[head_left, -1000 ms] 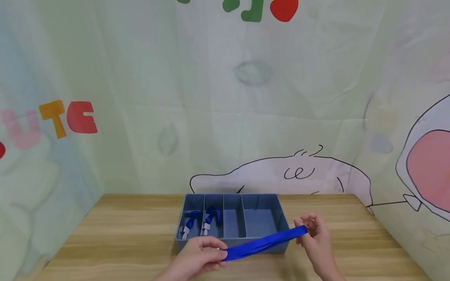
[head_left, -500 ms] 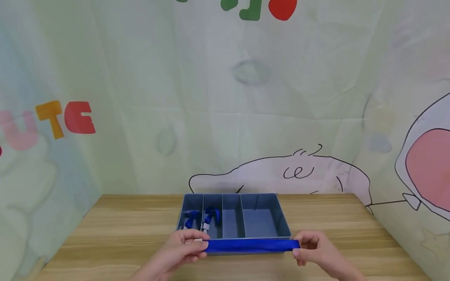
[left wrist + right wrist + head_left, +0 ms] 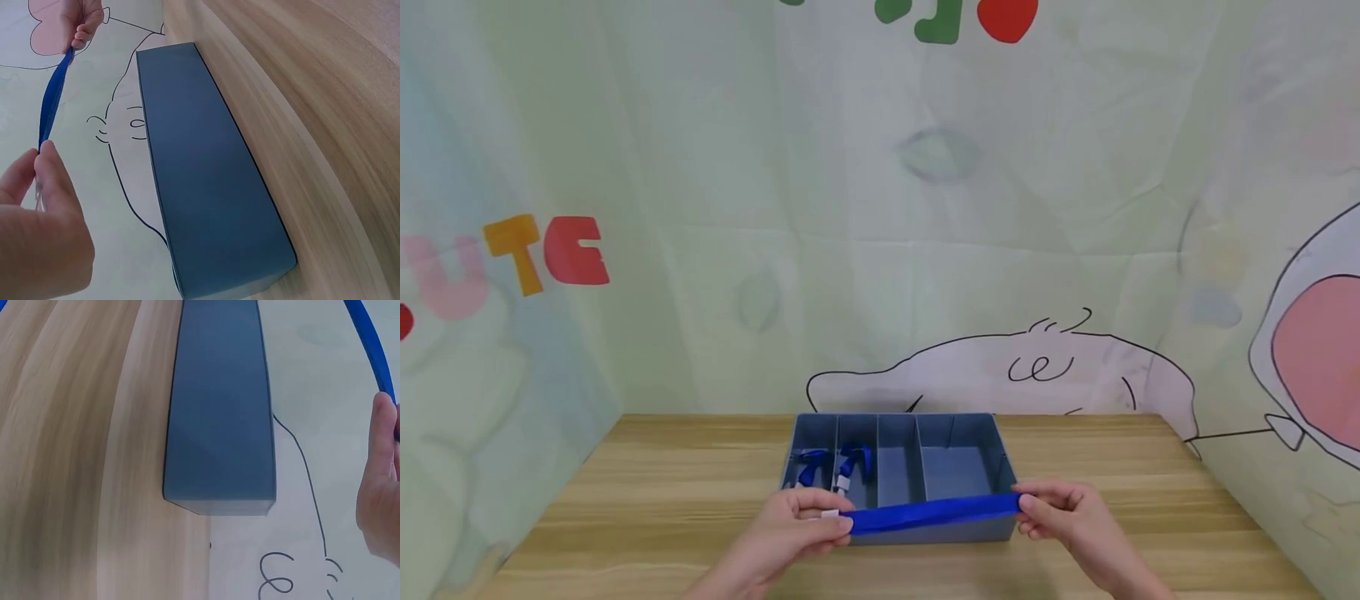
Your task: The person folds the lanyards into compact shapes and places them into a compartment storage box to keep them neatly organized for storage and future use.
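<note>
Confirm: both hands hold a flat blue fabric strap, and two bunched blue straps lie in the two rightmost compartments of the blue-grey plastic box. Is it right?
Not the rightmost: the head view shows the bunched blue straps in the two leftmost compartments of the box.

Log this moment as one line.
left hand: pinches blue strap | right hand: pinches same strap | divided box: other straps in two leftmost compartments

Creased pale-green backdrop (image 3: pixel 842 200), cartoon drawing (image 3: pixel 970 383), colourful letters (image 3: pixel 518 250), wood-grain tabletop (image 3: pixel 692 475)
</note>
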`<action>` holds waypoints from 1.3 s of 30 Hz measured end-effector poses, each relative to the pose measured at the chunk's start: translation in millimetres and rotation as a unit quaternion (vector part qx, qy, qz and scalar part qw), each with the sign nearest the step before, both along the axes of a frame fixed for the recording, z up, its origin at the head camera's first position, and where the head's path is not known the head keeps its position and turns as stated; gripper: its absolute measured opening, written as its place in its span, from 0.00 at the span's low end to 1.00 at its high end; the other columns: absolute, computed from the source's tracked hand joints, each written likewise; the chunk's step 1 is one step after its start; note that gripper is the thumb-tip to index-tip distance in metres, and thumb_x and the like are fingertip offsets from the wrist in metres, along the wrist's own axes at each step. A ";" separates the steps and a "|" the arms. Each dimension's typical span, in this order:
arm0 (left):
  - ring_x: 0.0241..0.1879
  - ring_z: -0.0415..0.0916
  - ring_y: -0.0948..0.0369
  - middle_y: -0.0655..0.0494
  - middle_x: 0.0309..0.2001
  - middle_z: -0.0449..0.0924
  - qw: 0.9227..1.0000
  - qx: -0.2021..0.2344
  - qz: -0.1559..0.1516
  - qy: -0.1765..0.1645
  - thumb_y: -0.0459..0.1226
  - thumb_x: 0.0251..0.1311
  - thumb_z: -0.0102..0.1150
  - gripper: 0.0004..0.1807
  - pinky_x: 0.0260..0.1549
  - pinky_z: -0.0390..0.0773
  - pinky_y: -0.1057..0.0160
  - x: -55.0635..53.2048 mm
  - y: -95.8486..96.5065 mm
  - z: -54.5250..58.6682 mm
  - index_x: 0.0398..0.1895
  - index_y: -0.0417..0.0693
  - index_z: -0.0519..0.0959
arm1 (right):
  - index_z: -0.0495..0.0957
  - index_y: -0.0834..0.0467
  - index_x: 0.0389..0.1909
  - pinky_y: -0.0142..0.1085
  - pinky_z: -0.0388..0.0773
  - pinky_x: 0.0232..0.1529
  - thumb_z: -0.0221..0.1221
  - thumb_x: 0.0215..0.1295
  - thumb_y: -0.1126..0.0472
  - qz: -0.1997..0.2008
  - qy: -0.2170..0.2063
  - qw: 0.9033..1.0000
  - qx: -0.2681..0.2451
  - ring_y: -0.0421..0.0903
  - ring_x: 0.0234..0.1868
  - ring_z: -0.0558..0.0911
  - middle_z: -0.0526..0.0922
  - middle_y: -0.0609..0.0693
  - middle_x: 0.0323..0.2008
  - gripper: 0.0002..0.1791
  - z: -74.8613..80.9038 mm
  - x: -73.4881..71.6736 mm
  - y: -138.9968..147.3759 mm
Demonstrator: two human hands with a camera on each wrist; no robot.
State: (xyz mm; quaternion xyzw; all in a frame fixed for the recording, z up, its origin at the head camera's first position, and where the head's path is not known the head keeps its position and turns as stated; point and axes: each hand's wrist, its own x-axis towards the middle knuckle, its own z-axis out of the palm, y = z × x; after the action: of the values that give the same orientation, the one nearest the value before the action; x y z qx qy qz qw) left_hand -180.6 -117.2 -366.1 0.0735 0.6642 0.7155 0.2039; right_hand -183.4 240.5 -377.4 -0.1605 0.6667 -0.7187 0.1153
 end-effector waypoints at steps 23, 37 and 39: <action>0.33 0.81 0.61 0.54 0.33 0.83 0.999 -0.025 0.044 0.015 0.35 0.51 0.67 0.15 0.37 0.80 0.63 -0.7 2.3 3.8 0.41 0.36 0.80 | 0.75 0.59 0.34 0.35 0.81 0.36 0.54 0.66 0.66 0.008 0.021 0.999 0.044 0.40 0.32 0.83 0.84 0.48 0.29 0.02 12.4 -0.9 1.4; 0.34 0.82 0.60 0.55 0.34 0.82 0.998 -0.030 0.046 0.017 0.35 0.53 0.66 0.15 0.37 0.80 0.63 -4.2 6.0 0.5 0.43 0.36 0.80 | 0.79 0.54 0.30 0.34 0.81 0.35 0.58 0.63 0.65 -0.037 -0.002 0.996 0.079 0.39 0.29 0.81 0.82 0.47 0.28 0.04 10.9 -1.1 4.6; 0.33 0.82 0.61 0.55 0.34 0.82 0.998 -0.027 0.044 0.022 0.34 0.53 0.65 0.14 0.36 0.80 0.63 -5.0 6.2 -0.4 0.43 0.36 0.80 | 0.80 0.54 0.30 0.33 0.81 0.34 0.59 0.62 0.65 -0.047 -0.012 0.995 0.086 0.39 0.28 0.81 0.82 0.46 0.27 0.04 11.4 -2.1 4.3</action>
State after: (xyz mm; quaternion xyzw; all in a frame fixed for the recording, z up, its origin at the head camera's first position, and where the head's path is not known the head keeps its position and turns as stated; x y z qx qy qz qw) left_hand -185.6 -111.0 -366.5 0.0548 0.6899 0.7040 0.1593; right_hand -185.4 244.8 -366.0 -0.1097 0.7315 -0.6651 0.1024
